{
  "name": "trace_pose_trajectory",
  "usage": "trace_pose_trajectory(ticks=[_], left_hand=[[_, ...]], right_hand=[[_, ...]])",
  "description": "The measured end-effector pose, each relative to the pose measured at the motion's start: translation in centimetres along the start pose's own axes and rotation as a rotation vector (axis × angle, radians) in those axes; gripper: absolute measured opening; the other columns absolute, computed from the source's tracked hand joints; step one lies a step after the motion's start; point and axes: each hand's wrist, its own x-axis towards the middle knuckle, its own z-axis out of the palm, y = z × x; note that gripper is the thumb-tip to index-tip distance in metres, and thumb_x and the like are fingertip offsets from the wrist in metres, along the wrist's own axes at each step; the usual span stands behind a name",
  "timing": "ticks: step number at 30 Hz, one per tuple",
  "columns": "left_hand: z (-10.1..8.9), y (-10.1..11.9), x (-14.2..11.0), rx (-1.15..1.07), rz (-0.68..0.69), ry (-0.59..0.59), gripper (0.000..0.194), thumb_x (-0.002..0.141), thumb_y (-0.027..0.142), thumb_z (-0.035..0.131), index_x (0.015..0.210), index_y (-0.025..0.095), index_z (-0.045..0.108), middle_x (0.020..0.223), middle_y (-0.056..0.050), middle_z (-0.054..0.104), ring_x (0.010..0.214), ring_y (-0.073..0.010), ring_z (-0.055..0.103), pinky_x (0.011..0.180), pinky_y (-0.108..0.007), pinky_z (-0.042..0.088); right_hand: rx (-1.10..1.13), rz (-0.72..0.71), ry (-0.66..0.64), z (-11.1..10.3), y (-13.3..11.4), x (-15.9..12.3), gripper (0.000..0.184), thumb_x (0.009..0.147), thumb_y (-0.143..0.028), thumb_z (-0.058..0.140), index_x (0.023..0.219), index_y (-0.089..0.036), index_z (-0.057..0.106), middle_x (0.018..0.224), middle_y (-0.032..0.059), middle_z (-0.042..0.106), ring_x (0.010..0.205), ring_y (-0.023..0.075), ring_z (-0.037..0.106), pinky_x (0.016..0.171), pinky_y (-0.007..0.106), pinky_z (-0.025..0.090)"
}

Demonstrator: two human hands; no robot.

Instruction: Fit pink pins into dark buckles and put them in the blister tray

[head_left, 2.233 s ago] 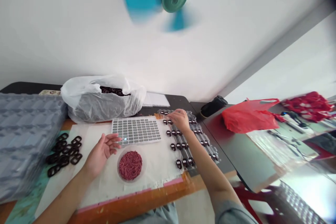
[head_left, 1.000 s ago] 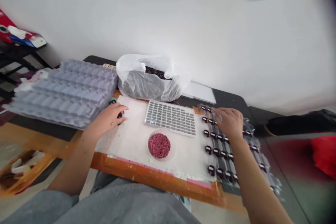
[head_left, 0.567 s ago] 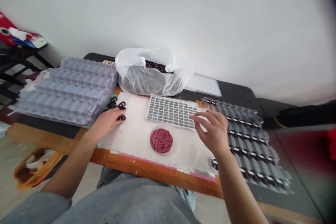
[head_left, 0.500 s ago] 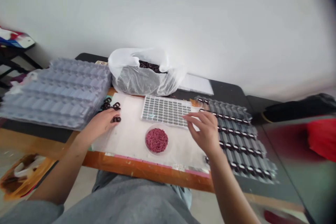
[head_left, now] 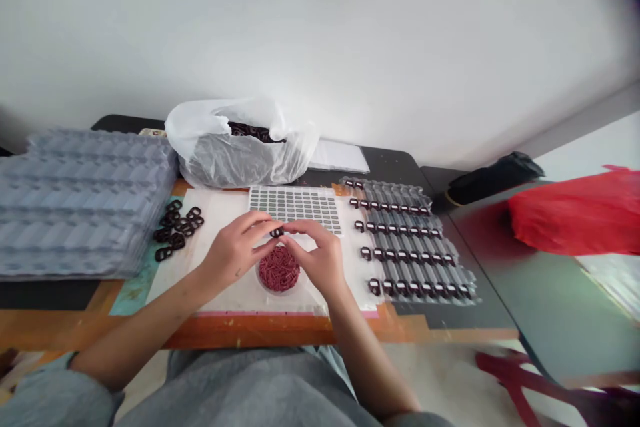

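My left hand (head_left: 234, 252) and my right hand (head_left: 318, 255) meet over the white mat (head_left: 227, 210), fingertips pinched together on one small black ring part (head_left: 277, 232). Just below them sits a round clear dish of dark red pieces (head_left: 278, 269). Behind the hands lies a grey sheet of small rectangular pads (head_left: 295, 203). A loose pile of black ring parts (head_left: 177, 227) lies to the left of my left hand. To the right, a clear blister tray (head_left: 410, 247) holds rows of the black parts.
A white plastic bag (head_left: 235, 147) of black parts stands at the back. A stack of clear blister trays (head_left: 75, 200) fills the left side. A red bag (head_left: 575, 213) and a black object (head_left: 493, 177) lie on the adjoining dark table at right.
My left hand left the loose pile with one black ring part and came to the centre. My right hand moved left from the blister tray to meet it. The view swung down and right.
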Motion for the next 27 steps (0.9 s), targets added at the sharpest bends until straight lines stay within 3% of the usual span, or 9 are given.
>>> trace_pose_trajectory(ticks=[4, 7, 10, 13, 15, 18, 24, 27], left_hand=[[1.5, -0.8, 0.2, -0.042, 0.026, 0.048, 0.021, 0.087, 0.031, 0.063, 0.104, 0.026, 0.074, 0.107, -0.010, 0.068, 0.103, -0.0249, 0.062, 0.097, -0.039, 0.048], [2.0, -1.7, 0.3, -0.160, -0.031, 0.110, 0.024, 0.083, 0.031, 0.068, 0.106, 0.025, 0.073, 0.110, -0.010, 0.065, 0.104, -0.0241, 0.061, 0.094, -0.039, 0.050], [2.2, -2.4, 0.6, -0.495, -0.271, 0.080, 0.038, 0.078, 0.036, 0.075, 0.113, 0.023, 0.068, 0.116, -0.010, 0.065, 0.101, -0.0236, 0.063, 0.084, -0.037, 0.055], [2.1, -3.1, 1.0, -0.899, -0.563, -0.056, 0.047, 0.075, 0.045, 0.076, 0.114, 0.020, 0.067, 0.105, -0.010, 0.070, 0.090, -0.0216, 0.068, 0.075, -0.033, 0.057], [2.1, -3.5, 1.2, -1.042, -0.657, -0.073, 0.050, 0.072, 0.049, 0.079, 0.109, 0.017, 0.070, 0.097, -0.009, 0.072, 0.082, -0.0189, 0.068, 0.072, -0.030, 0.056], [2.4, -4.2, 1.1, -1.111, -0.648, -0.020, 0.052, 0.065, 0.049, 0.084, 0.103, 0.015, 0.073, 0.092, -0.009, 0.073, 0.077, -0.0177, 0.069, 0.073, -0.031, 0.056], [2.7, -5.0, 1.1, -1.034, -0.655, 0.078, 0.047, 0.062, 0.042, 0.087, 0.099, 0.015, 0.074, 0.100, -0.011, 0.074, 0.088, -0.0211, 0.069, 0.078, -0.032, 0.055], [2.7, -5.2, 1.3, -1.070, -0.691, 0.092, 0.051, 0.065, 0.044, 0.085, 0.105, 0.016, 0.072, 0.097, -0.010, 0.075, 0.082, -0.0181, 0.070, 0.072, -0.027, 0.055]], right_hand=[[0.004, 0.051, 0.057, 0.3, 0.2, 0.1, 0.006, 0.084, -0.027, 0.068, 0.088, -0.024, 0.071, 0.084, 0.0005, 0.074, 0.076, 0.0162, 0.068, 0.071, 0.030, 0.057], [-0.058, 0.001, 0.078, 0.6, 0.5, 0.0, 0.006, 0.086, -0.023, 0.065, 0.088, -0.024, 0.071, 0.086, 0.0014, 0.074, 0.079, 0.0163, 0.068, 0.071, 0.030, 0.056], [-0.181, -0.140, 0.069, 0.8, 0.9, 0.1, 0.009, 0.090, -0.024, 0.062, 0.091, -0.026, 0.071, 0.092, 0.0020, 0.074, 0.089, 0.0183, 0.067, 0.079, 0.034, 0.055], [-0.293, -0.272, 0.025, 0.9, 1.4, 0.6, 0.012, 0.091, -0.023, 0.061, 0.092, -0.029, 0.072, 0.095, 0.0005, 0.074, 0.091, 0.0182, 0.065, 0.083, 0.035, 0.053], [-0.362, -0.323, -0.018, 0.9, 1.7, 0.9, 0.013, 0.091, -0.024, 0.060, 0.094, -0.029, 0.072, 0.097, 0.0001, 0.074, 0.093, 0.0188, 0.063, 0.084, 0.035, 0.053], [-0.471, -0.352, -0.088, 1.2, 1.7, 1.3, 0.015, 0.092, -0.025, 0.058, 0.098, -0.030, 0.071, 0.100, 0.0011, 0.074, 0.098, 0.0206, 0.061, 0.084, 0.036, 0.052], [-0.662, -0.469, -0.180, 1.1, 1.4, 2.3, 0.016, 0.094, -0.021, 0.054, 0.094, -0.027, 0.069, 0.102, 0.0009, 0.073, 0.100, 0.0205, 0.059, 0.081, 0.034, 0.048], [-0.650, -0.379, -0.161, -0.6, 3.5, 4.2, 0.015, 0.094, -0.027, 0.057, 0.100, -0.025, 0.070, 0.103, 0.0024, 0.073, 0.098, 0.0207, 0.058, 0.087, 0.035, 0.046]])
